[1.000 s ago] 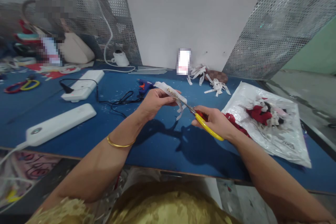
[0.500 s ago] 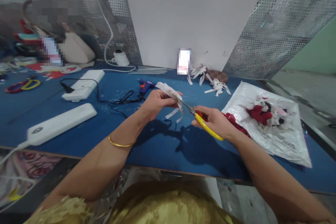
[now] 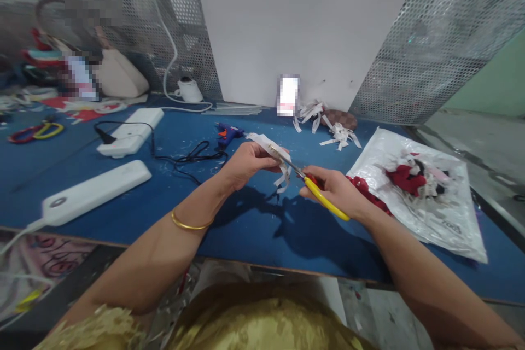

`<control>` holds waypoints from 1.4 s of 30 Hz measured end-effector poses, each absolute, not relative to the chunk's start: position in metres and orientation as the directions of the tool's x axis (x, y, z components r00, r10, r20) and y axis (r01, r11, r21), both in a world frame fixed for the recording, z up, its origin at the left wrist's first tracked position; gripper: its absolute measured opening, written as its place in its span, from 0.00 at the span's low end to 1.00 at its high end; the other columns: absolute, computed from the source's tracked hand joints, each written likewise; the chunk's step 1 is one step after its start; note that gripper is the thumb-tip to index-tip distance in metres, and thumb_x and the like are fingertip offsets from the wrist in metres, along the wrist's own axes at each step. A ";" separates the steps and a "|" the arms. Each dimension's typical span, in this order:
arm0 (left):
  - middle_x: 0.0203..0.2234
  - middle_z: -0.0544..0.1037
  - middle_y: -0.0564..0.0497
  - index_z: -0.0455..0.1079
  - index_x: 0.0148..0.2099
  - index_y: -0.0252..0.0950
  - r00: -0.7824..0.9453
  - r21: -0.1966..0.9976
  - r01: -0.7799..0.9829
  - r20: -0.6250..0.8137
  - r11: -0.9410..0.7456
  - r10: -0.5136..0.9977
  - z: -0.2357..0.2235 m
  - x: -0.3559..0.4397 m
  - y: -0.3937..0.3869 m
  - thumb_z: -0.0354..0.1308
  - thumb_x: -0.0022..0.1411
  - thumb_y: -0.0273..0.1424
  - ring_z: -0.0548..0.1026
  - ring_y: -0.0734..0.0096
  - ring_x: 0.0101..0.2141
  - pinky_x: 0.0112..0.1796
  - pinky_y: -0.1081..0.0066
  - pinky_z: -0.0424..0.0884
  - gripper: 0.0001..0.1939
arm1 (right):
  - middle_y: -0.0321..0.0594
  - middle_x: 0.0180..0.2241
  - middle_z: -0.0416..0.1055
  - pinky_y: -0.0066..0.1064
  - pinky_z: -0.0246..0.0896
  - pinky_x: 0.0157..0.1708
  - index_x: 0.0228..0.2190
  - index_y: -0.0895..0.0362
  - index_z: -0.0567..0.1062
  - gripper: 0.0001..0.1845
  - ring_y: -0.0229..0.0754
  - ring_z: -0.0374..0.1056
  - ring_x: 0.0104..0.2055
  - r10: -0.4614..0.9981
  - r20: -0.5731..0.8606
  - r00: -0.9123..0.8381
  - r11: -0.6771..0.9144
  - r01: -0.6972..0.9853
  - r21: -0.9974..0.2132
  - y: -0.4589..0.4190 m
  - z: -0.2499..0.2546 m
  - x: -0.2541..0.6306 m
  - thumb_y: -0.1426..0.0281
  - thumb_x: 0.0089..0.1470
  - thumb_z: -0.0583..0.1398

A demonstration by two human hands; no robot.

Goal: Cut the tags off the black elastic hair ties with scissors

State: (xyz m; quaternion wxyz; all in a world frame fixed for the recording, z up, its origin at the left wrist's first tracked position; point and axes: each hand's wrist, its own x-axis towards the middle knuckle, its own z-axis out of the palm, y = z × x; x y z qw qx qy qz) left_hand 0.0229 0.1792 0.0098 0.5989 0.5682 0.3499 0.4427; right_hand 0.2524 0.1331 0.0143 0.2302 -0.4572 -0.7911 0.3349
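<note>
Strips (image 3: 284, 179) hanging closer together, scissors (image 3: 326, 200) unmoved

A glue gun (image 3: 228, 135), scissors (image 3: 327, 200) and white strips (image 3: 341, 134) suggest a craft workshop.

Head view of a blue worktable (image 3: 250, 240) with two bare hands at work: the left hand (image 3: 245, 167) pinches a printed white ribbon (image 3: 261, 141), thin strips dangling below the fingers; the right hand (image 3: 335, 190) grips yellow-handled scissors (image 3: 326, 200), whose blades meet the ribbon. A blue glue gun (image 3: 228, 133) lies just beyond the left hand. Behind, a blurred phone (image 3: 288, 95) leans against a white panel (image 3: 303, 27), near white offcuts (image 3: 341, 135). At right, a white plastic bag (image 3: 381, 158) carries red, black and pale scraps (image 3: 405, 176); a second pair of scissors (image 3: 42, 132) rests far left
</note>
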 end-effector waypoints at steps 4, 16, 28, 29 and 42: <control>0.35 0.82 0.45 0.80 0.38 0.33 0.385 0.992 -0.123 0.070 -0.024 0.920 0.009 0.024 0.178 0.68 0.46 0.28 0.78 0.65 0.34 0.38 0.66 0.76 0.13 | 0.30 0.24 0.58 0.26 0.49 0.25 0.35 0.56 0.71 0.16 0.34 0.51 0.25 0.881 0.052 -0.470 0.350 0.576 -0.739 0.133 0.014 0.251 0.56 0.51 0.62; 0.33 0.82 0.45 0.79 0.39 0.33 0.408 0.995 -0.097 0.057 -0.019 0.911 0.010 0.022 0.179 0.69 0.48 0.32 0.79 0.65 0.34 0.41 0.66 0.74 0.15 | 0.32 0.26 0.65 0.27 0.52 0.28 0.35 0.57 0.75 0.18 0.35 0.55 0.26 0.888 0.087 -0.451 0.378 0.610 -0.696 0.137 0.017 0.255 0.55 0.51 0.62; 0.31 0.82 0.46 0.79 0.39 0.33 0.189 0.987 -0.127 0.124 -0.101 0.974 0.018 0.013 0.184 0.70 0.48 0.36 0.79 0.66 0.32 0.38 0.66 0.75 0.17 | 0.33 0.25 0.66 0.27 0.53 0.28 0.37 0.56 0.74 0.19 0.36 0.58 0.26 0.904 0.110 -0.413 0.379 0.656 -0.652 0.135 0.019 0.255 0.54 0.51 0.62; 0.32 0.82 0.46 0.79 0.39 0.33 0.188 0.987 -0.128 0.122 -0.098 0.975 0.017 0.014 0.184 0.70 0.47 0.36 0.79 0.66 0.32 0.39 0.66 0.75 0.17 | 0.33 0.25 0.67 0.27 0.53 0.28 0.38 0.56 0.74 0.19 0.36 0.58 0.26 0.902 0.110 -0.417 0.382 0.656 -0.651 0.135 0.019 0.255 0.54 0.51 0.62; 0.34 0.82 0.48 0.80 0.40 0.35 0.191 0.978 -0.174 0.145 -0.112 0.971 0.016 0.017 0.182 0.70 0.47 0.32 0.78 0.66 0.35 0.41 0.65 0.76 0.15 | 0.31 0.24 0.63 0.26 0.52 0.27 0.39 0.55 0.74 0.20 0.35 0.55 0.25 0.900 0.076 -0.428 0.359 0.633 -0.686 0.134 0.015 0.254 0.55 0.50 0.63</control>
